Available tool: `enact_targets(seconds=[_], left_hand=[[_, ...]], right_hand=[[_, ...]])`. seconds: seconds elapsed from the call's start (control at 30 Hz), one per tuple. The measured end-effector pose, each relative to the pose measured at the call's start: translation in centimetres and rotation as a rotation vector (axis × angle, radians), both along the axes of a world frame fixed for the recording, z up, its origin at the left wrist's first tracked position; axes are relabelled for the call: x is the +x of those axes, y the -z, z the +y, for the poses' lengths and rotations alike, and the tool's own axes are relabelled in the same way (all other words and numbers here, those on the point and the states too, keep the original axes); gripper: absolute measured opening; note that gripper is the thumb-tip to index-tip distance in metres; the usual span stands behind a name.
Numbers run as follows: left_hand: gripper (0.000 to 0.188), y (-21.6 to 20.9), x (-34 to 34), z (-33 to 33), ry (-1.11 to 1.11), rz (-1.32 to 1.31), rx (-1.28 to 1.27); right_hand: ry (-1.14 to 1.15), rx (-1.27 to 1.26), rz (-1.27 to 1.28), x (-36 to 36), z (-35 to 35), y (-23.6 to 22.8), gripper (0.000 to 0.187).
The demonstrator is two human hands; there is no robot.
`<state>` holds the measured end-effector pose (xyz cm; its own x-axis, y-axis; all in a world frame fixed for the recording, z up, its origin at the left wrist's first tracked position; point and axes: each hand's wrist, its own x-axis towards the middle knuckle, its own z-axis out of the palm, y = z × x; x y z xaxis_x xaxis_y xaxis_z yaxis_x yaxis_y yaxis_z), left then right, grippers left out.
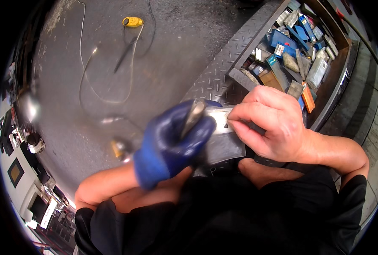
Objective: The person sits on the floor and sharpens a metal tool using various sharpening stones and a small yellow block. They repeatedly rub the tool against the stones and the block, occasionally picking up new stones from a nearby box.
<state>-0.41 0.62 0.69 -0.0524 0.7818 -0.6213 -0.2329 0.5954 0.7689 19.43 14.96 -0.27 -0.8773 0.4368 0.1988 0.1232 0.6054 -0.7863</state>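
Note:
My left hand (170,136), in a blue coated glove, is closed around a short metal cylinder-like piece (193,117), which is blurred. Those same gloved fingers also grip the left side of a clear, flat plastic case (226,149) with a white panel (216,121) near its far edge. My right hand (272,123) is bare. Its thumb and forefinger pinch together at the right end of the white panel, with a small dark mark beside the fingertips. Whatever sits between those fingertips is too small or hidden to make out.
At the far right, an open metal drawer-like bin (339,72) holds many small boxes and plastic cases, including a blue case (282,38) and an orange box (308,98). Diamond-plate metal (208,80) lies beside it. A yellow handheld device (133,21) and hoses lie on the grey floor.

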Motion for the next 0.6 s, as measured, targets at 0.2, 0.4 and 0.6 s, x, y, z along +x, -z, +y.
enact_targets(seconds=[0.2, 0.4, 0.6], left_hand=[[0.017, 0.4, 0.0, -0.2, 0.002, 0.001, 0.024], [0.019, 0.5, 0.0, -0.4, -0.019, 0.010, 0.040], [0.028, -0.3, -0.4, 0.0, 0.035, 0.043, -0.007]], right_hand=[[0.004, -0.083, -0.029, 0.2, -0.1, 0.0, 0.017], [0.004, -0.198, 0.012, 0.6, 0.0, 0.2, 0.014], [0.107, -0.437, -0.133, 1.1, -0.1, -0.4, 0.008]])
